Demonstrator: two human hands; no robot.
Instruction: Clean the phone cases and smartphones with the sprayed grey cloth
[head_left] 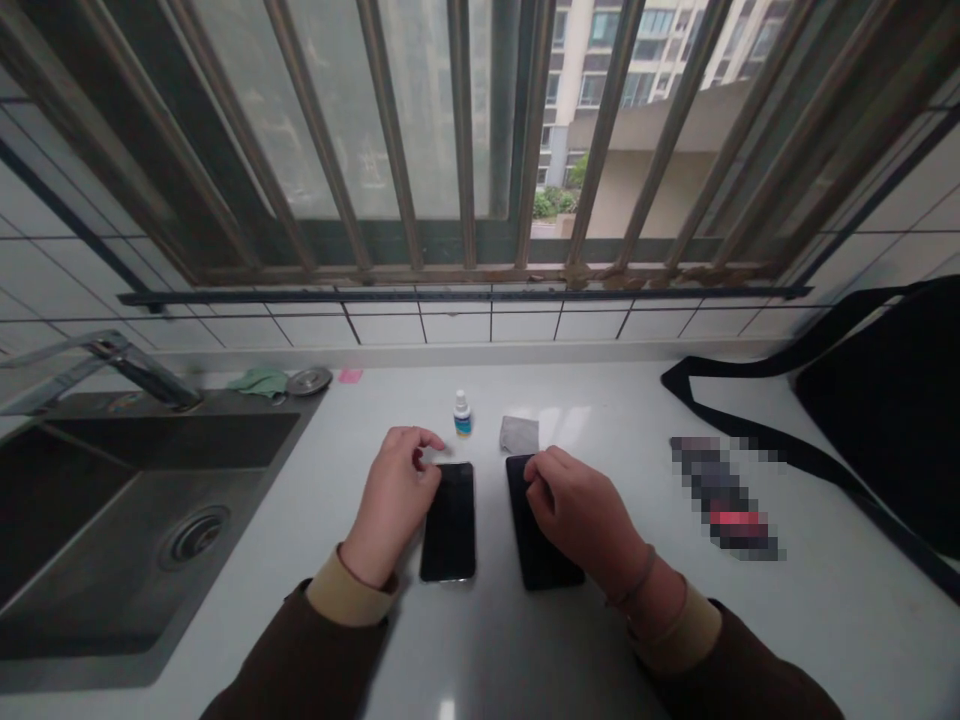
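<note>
Two black smartphones lie face up on the white countertop (615, 640), side by side. My left hand (391, 505) sits beside the left phone (450, 525), with its fingertips curled close to that phone's upper left corner. My right hand (581, 510) covers most of the right phone (519, 500), its fingers bent down on the upper part. A small dropper bottle with a white cap (462, 415) stands just above the left phone. A grey cloth square (520, 434) lies above the right phone.
A steel sink (180, 430) with a faucet (142, 375) fills the left side. A green cloth (259, 381) and a round metal strainer (309, 380) lie behind it. A pixelated object (724, 495) and a black bag (877, 420) lie right. Barred windows run behind the tiled backsplash (457, 328).
</note>
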